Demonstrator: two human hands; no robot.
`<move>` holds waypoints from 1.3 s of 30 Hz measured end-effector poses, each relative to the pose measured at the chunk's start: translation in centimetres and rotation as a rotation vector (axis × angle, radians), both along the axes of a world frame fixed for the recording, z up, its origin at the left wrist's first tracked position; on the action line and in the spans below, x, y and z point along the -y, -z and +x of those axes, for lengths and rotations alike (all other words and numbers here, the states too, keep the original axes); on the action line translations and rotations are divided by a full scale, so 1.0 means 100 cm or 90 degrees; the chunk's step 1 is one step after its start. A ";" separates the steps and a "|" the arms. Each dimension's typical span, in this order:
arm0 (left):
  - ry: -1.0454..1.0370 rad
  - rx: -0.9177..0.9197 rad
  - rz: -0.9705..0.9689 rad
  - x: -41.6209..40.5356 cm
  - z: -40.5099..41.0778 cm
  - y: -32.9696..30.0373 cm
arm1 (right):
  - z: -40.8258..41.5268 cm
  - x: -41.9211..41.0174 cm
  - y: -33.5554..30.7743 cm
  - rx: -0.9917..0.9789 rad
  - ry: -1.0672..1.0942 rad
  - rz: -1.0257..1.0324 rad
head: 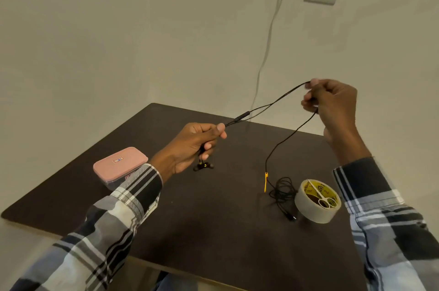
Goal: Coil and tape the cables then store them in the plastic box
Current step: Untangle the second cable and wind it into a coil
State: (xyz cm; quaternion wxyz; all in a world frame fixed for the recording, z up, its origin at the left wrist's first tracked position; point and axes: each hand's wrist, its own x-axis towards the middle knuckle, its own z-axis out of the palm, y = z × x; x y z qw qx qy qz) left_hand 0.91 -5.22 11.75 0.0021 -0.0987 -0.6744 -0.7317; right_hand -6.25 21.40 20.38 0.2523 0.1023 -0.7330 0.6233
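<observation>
Black cable (268, 108) is stretched taut between the left hand (194, 143) and right hand (332, 103), both pinching it in their fingers, so coiling seems just begun; next, loop it, with tape (317, 200) below the right fingers.

Dim, warm indoor light, soft overall.
Faint shadows on the dark table (213, 231); no glare. Wide-angle bend at frame edges, sleeves (107, 231) stretched. Slight softness, wall (118, 29) a bit noisy.
</observation>
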 end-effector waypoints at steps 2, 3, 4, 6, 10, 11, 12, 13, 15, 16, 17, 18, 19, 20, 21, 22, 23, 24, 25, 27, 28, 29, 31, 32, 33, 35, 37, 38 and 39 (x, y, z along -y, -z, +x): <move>-0.001 0.005 0.031 0.001 0.001 0.001 | -0.010 -0.006 0.014 0.071 -0.006 0.121; 0.001 0.007 0.045 0.001 0.001 0.000 | -0.015 -0.009 0.023 0.110 -0.015 0.190; 0.004 0.009 0.054 0.001 0.001 0.000 | -0.017 -0.010 0.031 0.142 -0.023 0.258; 0.011 0.009 0.065 0.000 0.002 -0.001 | -0.016 -0.006 0.044 0.172 -0.044 0.340; 0.046 -0.001 0.076 -0.008 0.002 -0.003 | 0.007 0.020 0.051 0.182 -0.199 0.292; 0.053 -0.003 0.077 -0.011 0.002 -0.004 | 0.012 0.027 0.052 0.184 -0.245 0.277; 0.058 -0.004 0.077 -0.012 0.002 -0.004 | 0.017 0.033 0.051 0.185 -0.292 0.267; 0.062 -0.004 0.077 -0.013 0.002 -0.005 | 0.021 0.038 0.051 0.185 -0.335 0.259; 0.073 -0.007 0.078 -0.015 0.003 -0.005 | 0.027 0.047 0.050 0.178 -0.401 0.256; 0.077 -0.009 0.079 -0.014 0.003 -0.005 | 0.029 0.049 0.051 0.168 -0.421 0.259; 0.077 -0.010 0.079 -0.014 0.003 -0.005 | 0.030 0.051 0.051 0.156 -0.432 0.258; 0.074 -0.008 0.077 -0.013 0.003 -0.005 | 0.030 0.051 0.051 0.145 -0.432 0.251; 0.073 -0.006 0.072 -0.012 0.003 -0.004 | 0.029 0.050 0.050 0.138 -0.423 0.239; 0.074 -0.003 0.063 -0.011 0.003 -0.004 | 0.028 0.049 0.050 0.134 -0.410 0.225; 0.077 0.000 0.053 -0.010 0.004 -0.003 | 0.026 0.047 0.050 0.131 -0.397 0.214; 0.079 0.002 0.045 -0.010 0.004 -0.002 | 0.025 0.046 0.049 0.127 -0.386 0.208; 0.080 0.004 0.042 -0.010 0.004 -0.001 | 0.025 0.045 0.048 0.121 -0.381 0.204; 0.080 0.006 0.043 -0.011 0.004 0.000 | 0.025 0.044 0.048 0.115 -0.378 0.204; 0.078 0.008 0.047 -0.012 0.003 0.000 | 0.026 0.044 0.047 0.108 -0.375 0.206; 0.069 0.014 0.055 -0.014 0.002 0.001 | 0.026 0.042 0.046 0.093 -0.373 0.213; 0.063 0.016 0.059 -0.015 0.001 0.002 | 0.026 0.041 0.045 0.087 -0.373 0.214; 0.058 0.017 0.061 -0.015 0.000 0.002 | 0.026 0.041 0.045 0.084 -0.372 0.214; 0.055 0.019 0.067 -0.016 0.000 0.002 | 0.026 0.039 0.044 0.080 -0.370 0.212; 0.056 0.019 0.071 -0.017 0.000 0.002 | 0.025 0.038 0.044 0.079 -0.370 0.212; 0.056 0.018 0.071 -0.017 0.000 0.002 | 0.025 0.038 0.043 0.077 -0.369 0.214; 0.047 0.010 0.061 -0.018 0.001 0.002 | 0.025 0.037 0.043 0.072 -0.367 0.226; 0.028 -0.001 0.041 -0.019 0.002 0.002 | 0.025 0.038 0.043 0.069 -0.366 0.236; 0.019 -0.004 0.032 -0.019 0.002 0.002 | 0.025 0.038 0.042 0.068 -0.367 0.239; 0.014 -0.004 0.025 -0.020 0.002 0.002 | 0.025 0.039 0.042 0.065 -0.367 0.243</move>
